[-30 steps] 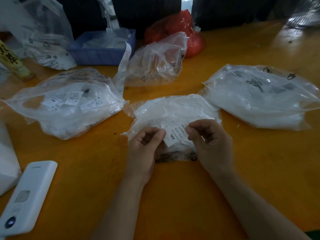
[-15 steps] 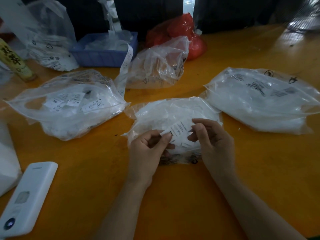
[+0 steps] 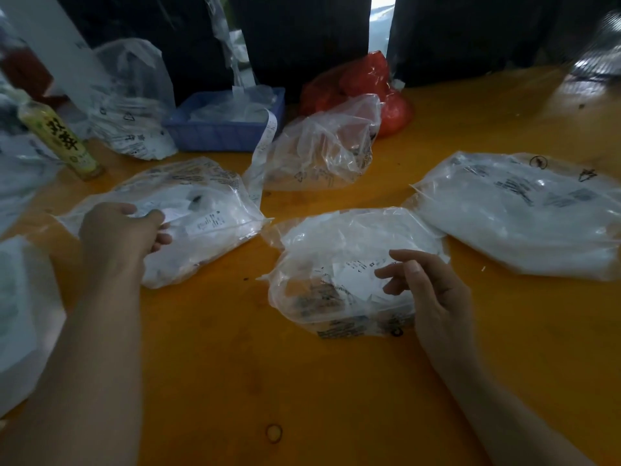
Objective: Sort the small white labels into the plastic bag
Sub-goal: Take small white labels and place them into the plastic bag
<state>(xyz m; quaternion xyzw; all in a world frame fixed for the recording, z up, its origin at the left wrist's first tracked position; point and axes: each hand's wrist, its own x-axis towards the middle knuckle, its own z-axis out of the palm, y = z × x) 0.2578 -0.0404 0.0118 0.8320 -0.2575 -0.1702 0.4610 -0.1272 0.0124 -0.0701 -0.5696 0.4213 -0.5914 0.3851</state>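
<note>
A: At the left hand (image 3: 121,230): fingers curled over the mouth of the left plastic bag (image 3: 188,210), seemingly pinching a small white label (image 3: 174,215) at thumb and fingertip; grip partly blurred, so not certain.

B: At the right hand (image 3: 433,294): fingers loosely spread, nothing held, hovering just over the middle plastic bag (image 3: 349,264). More loose labels (image 3: 356,275) visible through the film below the fingertips.

A: Handling, judged: labels paper-thin, nearly weightless, floppy, prone to cling to film and to each other. Best taken singly by one edge, between thumb pad and forefinger. Bags soft and slippery; likely to slide on the orange table (image 3: 302,381) unless pinned or held at the rim.

B: Outward from the right hand: a third, fuller bag (image 3: 517,216) just beside the middle one, edges nearly touching.

A: Beyond both hands: crumpled clear bag (image 3: 322,149), long label strip (image 3: 263,156) hanging from the blue tray (image 3: 218,132), red bag (image 3: 363,85) behind. Beyond the left hand: green bottle (image 3: 57,136).

B: In the way: nothing between the hands; the dangling strip close to the left bag's far edge, a possible snag.
</note>
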